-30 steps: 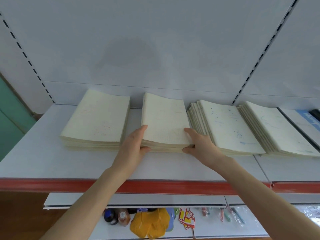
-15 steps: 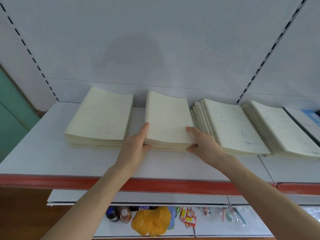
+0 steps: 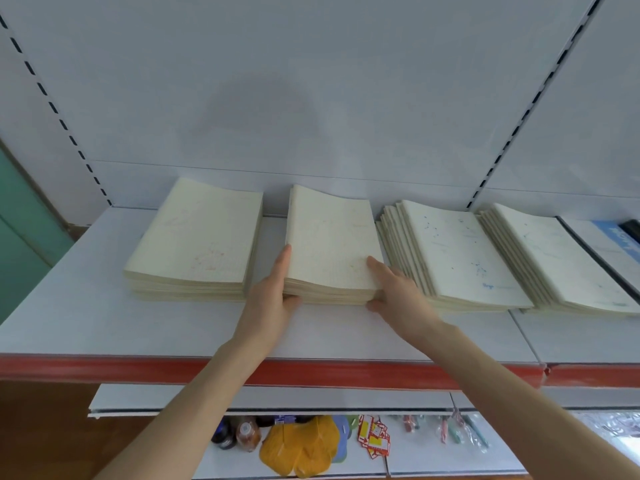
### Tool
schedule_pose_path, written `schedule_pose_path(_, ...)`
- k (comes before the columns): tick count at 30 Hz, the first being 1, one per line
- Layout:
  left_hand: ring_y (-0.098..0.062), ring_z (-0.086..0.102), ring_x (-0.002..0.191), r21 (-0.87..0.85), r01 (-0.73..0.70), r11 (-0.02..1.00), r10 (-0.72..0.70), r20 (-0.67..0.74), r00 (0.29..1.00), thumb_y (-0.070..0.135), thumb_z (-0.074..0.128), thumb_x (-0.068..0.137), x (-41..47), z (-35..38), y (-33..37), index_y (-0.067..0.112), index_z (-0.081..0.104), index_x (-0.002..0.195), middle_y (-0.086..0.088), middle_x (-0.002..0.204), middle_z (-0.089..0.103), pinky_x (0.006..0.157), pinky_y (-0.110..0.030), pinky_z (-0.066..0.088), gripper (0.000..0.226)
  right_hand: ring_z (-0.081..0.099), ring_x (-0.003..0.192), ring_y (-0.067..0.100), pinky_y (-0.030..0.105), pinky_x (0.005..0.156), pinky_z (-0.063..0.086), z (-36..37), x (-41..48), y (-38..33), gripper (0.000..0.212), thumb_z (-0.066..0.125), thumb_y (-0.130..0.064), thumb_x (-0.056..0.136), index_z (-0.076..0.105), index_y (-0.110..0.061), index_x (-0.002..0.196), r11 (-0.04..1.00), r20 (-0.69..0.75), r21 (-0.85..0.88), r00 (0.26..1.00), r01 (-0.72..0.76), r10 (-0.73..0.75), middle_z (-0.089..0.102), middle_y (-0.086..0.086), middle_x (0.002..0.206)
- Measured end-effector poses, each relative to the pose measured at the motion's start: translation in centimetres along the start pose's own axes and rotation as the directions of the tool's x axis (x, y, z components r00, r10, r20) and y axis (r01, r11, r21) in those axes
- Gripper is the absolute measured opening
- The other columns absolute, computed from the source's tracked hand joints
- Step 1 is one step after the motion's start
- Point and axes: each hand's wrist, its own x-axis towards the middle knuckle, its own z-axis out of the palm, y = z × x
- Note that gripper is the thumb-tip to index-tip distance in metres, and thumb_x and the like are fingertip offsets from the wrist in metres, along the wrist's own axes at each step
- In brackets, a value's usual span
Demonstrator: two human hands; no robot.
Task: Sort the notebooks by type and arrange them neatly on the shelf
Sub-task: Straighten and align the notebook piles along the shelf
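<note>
The white metal shelf with a red front strip (image 3: pixel 104 306) runs across the middle of the frame and carries four piles side by side. The biggest risk lies with the fanned pile of pale notebooks speckled with blue (image 3: pixel 460 258), right of centre. Its lower books are stepped out toward the left, touching or almost touching the pile being handled. Any sideways shove that way would likely push the steps further askew or mix two types together. Right of it, a second blue-speckled pile (image 3: pixel 561 265) is fanned on the same slant and could be nudged along in turn.

The task's thing, the middle pile of plain cream soft-cover notebooks (image 3: pixel 332 244), lies flat at centre frame, well back from the red strip. Its covers look soft and its far end bows upward. Squeezing it from both sides may therefore buckle the top books rather than square them, and the loose pile could shear if lifted by one corner. To its left, a matching cream pile (image 3: pixel 197 244) lies just beside it across a narrow gap, and sliding too far left would knock its edges.

The left hand (image 3: pixel 270 303) has straight fingers flat against the middle pile's left side and its thumb at the front edge, pressing rather than gripping. The right hand (image 3: pixel 398 292) pinches the near right corner, forefinger on the top cover and thumb at the front edge. Its other fingers are hidden between the piles, where they may catch the stepped books.
</note>
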Motion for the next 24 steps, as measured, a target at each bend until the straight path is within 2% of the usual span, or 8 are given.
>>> schedule_pose_path(5,-0.009,0.046,0.068,0.005,-0.008,1.0,0.008,-0.022,1.0,0.001,0.061,0.086,-0.2,0.6,-0.4,0.022,0.01,0.148,-0.002,0.082,0.054,0.065,-0.01,0.032,0.083,0.053,0.098,0.027,0.037,0.086,0.046,0.2,-0.1,0.2,0.06,0.049,0.002,0.09,0.026,-0.015,0.143,0.999,-0.023,-0.039,0.999,0.028,-0.029,0.047,0.013,0.124)
schedule_pose_path(8,-0.007,0.045,0.063,0.029,0.005,1.0,-0.004,-0.019,1.0,0.003,0.06,0.087,-0.2,0.9,-0.6,0.024,0.007,0.148,-0.005,0.076,0.052,0.059,-0.018,0.032,0.084,0.052,0.101,0.027,0.038,0.088,0.046,0.5,-0.3,0.0,0.062,0.047,0.002,0.091,0.022,-0.017,0.144,0.999,-0.022,-0.041,1.0,0.02,-0.021,0.042,0.014,0.13)
schedule_pose_path(12,-0.016,0.054,0.078,0.012,0.02,1.0,-0.02,-0.015,1.0,0.0,0.06,0.086,0.1,0.8,-0.8,0.027,0.007,0.148,-0.013,0.094,0.06,0.067,-0.014,0.035,0.086,0.051,0.1,0.024,0.034,0.089,0.044,0.4,-0.4,0.1,0.063,0.046,0.001,0.092,0.019,-0.019,0.146,1.0,-0.012,-0.002,1.0,0.014,-0.014,0.041,0.011,0.131)
schedule_pose_path(16,-0.014,0.052,0.083,-0.009,-0.004,1.0,0.004,0.001,1.0,0.0,0.062,0.085,0.2,0.5,-0.6,0.024,0.007,0.148,0.001,0.091,0.056,0.072,-0.009,0.031,0.086,0.047,0.11,0.024,0.026,0.088,0.038,0.1,-0.3,-0.1,0.063,0.048,0.001,0.092,0.02,-0.017,0.146,1.0,0.004,-0.004,1.0,0.01,-0.01,0.042,0.011,0.133)
schedule_pose_path(17,-0.016,0.054,0.087,0.006,-0.018,1.0,0.018,0.02,1.0,0.004,0.062,0.086,0.2,0.3,-0.5,0.023,0.006,0.148,0.003,0.095,0.056,0.073,-0.01,0.032,0.086,0.047,0.112,0.024,0.023,0.088,0.036,0.0,-0.3,-0.1,0.063,0.048,-0.001,0.092,0.02,-0.017,0.146,1.0,0.021,-0.004,1.0,0.004,-0.004,0.042,0.01,0.134)
schedule_pose_path(19,-0.022,0.053,0.11,0.015,-0.04,0.999,0.039,0.044,0.998,0.011,0.064,0.086,0.3,-0.1,-0.4,0.02,0.006,0.148,-0.001,0.126,0.052,0.089,-0.018,0.037,0.086,0.047,0.113,0.023,0.023,0.088,0.035,-0.6,-0.3,-0.3,0.063,0.051,-0.006,0.093,0.019,-0.017,0.146,1.0,0.067,0.018,0.998,-0.016,0.014,0.04,0.01,0.137)
schedule_pose_path(21,-0.016,0.048,0.118,-0.014,-0.071,0.997,0.071,0.006,0.997,0.012,0.065,0.085,0.4,-0.7,-0.4,0.015,0.017,0.147,-0.01,0.141,0.044,0.099,-0.022,0.035,0.079,0.046,0.117,0.024,0.026,0.092,0.035,-1.4,-0.3,-0.4,0.063,0.052,-0.013,0.093,0.018,-0.016,0.147,0.998,0.103,0.038,0.994,-0.052,0.048,0.039,0.009,0.139)
schedule_pose_path(24,-0.011,0.053,0.108,-0.025,-0.096,0.995,0.093,-0.078,0.993,0.003,0.063,0.085,0.3,-1.1,-0.2,0.008,0.035,0.141,-0.014,0.129,0.056,0.084,-0.006,0.031,0.064,0.051,0.098,0.021,0.025,0.082,0.038,-2.1,0.1,-0.4,0.052,0.052,-0.016,0.094,0.032,-0.011,0.142,0.998,0.113,-0.004,0.992,-0.063,0.063,0.054,0.004,0.106)
